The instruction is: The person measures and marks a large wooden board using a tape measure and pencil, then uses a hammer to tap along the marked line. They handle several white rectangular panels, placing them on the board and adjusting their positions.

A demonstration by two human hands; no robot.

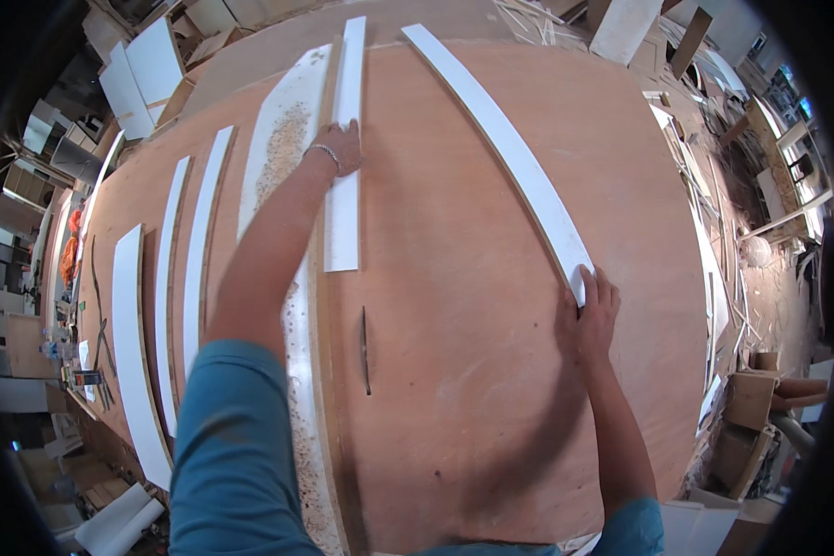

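Note:
My left hand [338, 150], with a bracelet at the wrist, is closed over a short white board strip [343, 222]. That strip lies lengthwise along the wooden edge of a wider white board [273, 157] strewn with sawdust. Off to the right, my right hand [597, 310] grips the near end of a long white strip [505, 134]. Its far end reaches toward the top of the table, leaning left. The fingers wrap round the end, and part of the grip is hidden. Both strips show bare wood-coloured edges.
Several white strips [208, 222] lie side by side on the left of the brown tabletop [454, 389]. A narrow dark slit [365, 350] marks the surface between my arms. Offcuts [713, 269] lie along the right edge, and white panels [144, 79] lean at the far left.

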